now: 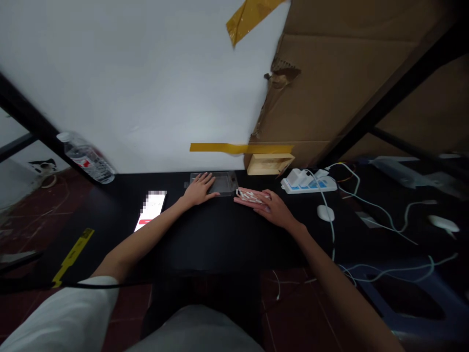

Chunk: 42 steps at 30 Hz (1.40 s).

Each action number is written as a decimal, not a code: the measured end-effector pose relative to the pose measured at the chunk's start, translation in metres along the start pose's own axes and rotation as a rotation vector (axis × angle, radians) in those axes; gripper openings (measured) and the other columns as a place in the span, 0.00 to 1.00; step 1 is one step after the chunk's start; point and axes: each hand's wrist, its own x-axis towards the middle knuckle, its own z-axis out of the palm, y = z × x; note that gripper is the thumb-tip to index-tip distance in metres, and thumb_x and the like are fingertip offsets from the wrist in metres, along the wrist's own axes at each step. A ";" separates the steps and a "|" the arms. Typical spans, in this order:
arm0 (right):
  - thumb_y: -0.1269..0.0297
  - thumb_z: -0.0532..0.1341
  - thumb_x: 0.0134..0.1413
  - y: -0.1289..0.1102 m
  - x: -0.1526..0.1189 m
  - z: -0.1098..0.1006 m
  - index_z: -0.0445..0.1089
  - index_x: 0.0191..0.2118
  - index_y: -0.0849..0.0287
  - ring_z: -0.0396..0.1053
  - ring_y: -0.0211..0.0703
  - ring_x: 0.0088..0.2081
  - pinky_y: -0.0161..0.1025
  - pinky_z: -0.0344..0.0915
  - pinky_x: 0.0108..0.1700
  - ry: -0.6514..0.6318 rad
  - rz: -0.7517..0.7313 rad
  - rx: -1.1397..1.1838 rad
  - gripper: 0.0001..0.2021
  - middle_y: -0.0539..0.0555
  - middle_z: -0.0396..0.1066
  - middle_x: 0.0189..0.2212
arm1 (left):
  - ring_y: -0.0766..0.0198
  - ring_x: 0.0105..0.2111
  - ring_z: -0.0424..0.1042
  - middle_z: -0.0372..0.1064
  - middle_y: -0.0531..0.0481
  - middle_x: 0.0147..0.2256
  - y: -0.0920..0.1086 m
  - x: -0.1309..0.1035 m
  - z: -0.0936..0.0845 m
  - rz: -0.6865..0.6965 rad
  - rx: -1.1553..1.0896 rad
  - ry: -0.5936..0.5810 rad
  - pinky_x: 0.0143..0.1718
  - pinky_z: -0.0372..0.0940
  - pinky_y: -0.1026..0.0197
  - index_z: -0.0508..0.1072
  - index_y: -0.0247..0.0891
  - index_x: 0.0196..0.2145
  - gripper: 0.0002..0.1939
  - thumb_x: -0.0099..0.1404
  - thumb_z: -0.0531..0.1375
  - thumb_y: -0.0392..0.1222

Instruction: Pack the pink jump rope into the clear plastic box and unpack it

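My left hand lies flat with its fingers spread over the left part of a clear plastic case at the back of the black table. Its fingertips rest on the case. To the right of the case, my right hand holds the right end of a flat pink object with a white pattern or white pieces on top. The thumb and fingers close around that end, and its exact kind cannot be made out. The pink object's left end is close to the case's lower right corner.
A lit phone lies left of my left forearm. A plastic bottle leans at the far left. A wooden box stands at the back, beside a power strip with white cables. Right of my hand lies a white mouse.
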 end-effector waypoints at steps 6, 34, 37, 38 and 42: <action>0.57 0.66 0.53 -0.017 -0.027 0.007 0.68 0.60 0.49 0.59 0.65 0.63 0.63 0.60 0.62 -0.010 -0.023 0.050 0.27 0.60 0.62 0.61 | 0.49 0.68 0.51 0.54 0.34 0.66 -0.009 0.016 0.008 -0.016 -0.007 0.024 0.67 0.48 0.51 0.59 0.27 0.66 0.37 0.73 0.47 0.61; 0.47 0.64 0.57 -0.047 0.049 0.057 0.54 0.69 0.56 0.51 0.58 0.70 0.60 0.52 0.68 -0.133 -0.032 0.382 0.39 0.63 0.55 0.68 | 0.45 0.66 0.52 0.56 0.37 0.65 0.029 -0.059 0.003 0.067 -0.352 0.054 0.66 0.48 0.39 0.57 0.34 0.67 0.30 0.71 0.53 0.49; 0.48 0.63 0.58 -0.049 0.050 0.057 0.54 0.69 0.56 0.52 0.57 0.69 0.59 0.52 0.68 -0.128 -0.043 0.391 0.38 0.63 0.55 0.68 | 0.46 0.68 0.49 0.54 0.36 0.66 0.027 -0.061 0.006 0.076 -0.419 0.077 0.66 0.50 0.40 0.57 0.34 0.67 0.30 0.71 0.54 0.47; 0.48 0.63 0.59 -0.050 0.050 0.057 0.53 0.70 0.55 0.51 0.57 0.70 0.59 0.52 0.68 -0.138 -0.046 0.384 0.37 0.63 0.54 0.69 | 0.46 0.68 0.49 0.53 0.35 0.66 0.027 -0.062 0.007 0.074 -0.428 0.078 0.66 0.51 0.40 0.56 0.35 0.66 0.30 0.71 0.54 0.47; 0.46 0.58 0.63 -0.053 0.051 0.056 0.46 0.72 0.52 0.44 0.57 0.72 0.62 0.45 0.69 -0.207 -0.055 0.310 0.38 0.61 0.45 0.72 | 0.46 0.67 0.49 0.52 0.34 0.66 0.027 -0.064 0.006 0.075 -0.432 0.073 0.66 0.52 0.41 0.56 0.34 0.67 0.30 0.71 0.54 0.47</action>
